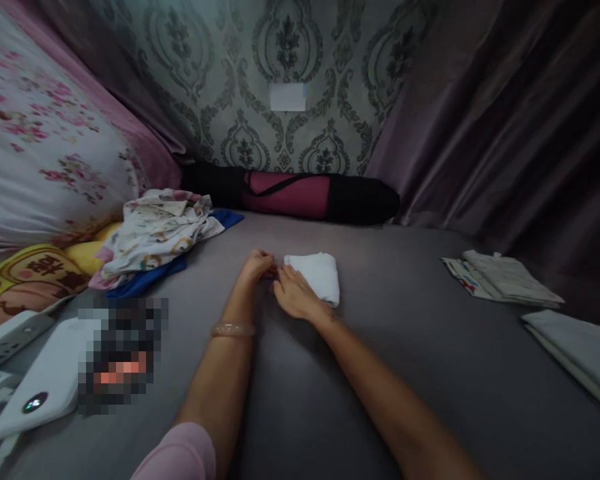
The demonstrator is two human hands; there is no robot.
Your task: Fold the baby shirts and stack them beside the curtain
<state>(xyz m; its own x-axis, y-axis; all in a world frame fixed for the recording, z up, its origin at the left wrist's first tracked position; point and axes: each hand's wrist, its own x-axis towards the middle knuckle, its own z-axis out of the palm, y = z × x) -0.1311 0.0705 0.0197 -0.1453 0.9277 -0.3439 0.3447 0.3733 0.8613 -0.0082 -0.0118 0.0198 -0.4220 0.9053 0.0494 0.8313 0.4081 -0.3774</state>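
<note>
A small white folded cloth (320,275) lies on the grey sheet (300,373) in the middle of the view. My right hand (294,292) rests over its left edge, palm down, with the fingers stretched out. Just left of the cloth is my left hand (260,265), its fingers curled together close to my right fingertips. Whether anything is pinched in the left fingers is too small to tell. A bracelet circles my left wrist.
Folded cloths (513,279) and a pale folded cloth (580,350) lie at the right. Crumpled clothes (165,230), a white power bank (47,380) and a power strip (15,337) are at the left. A black and maroon bag (290,195) lies along the wall.
</note>
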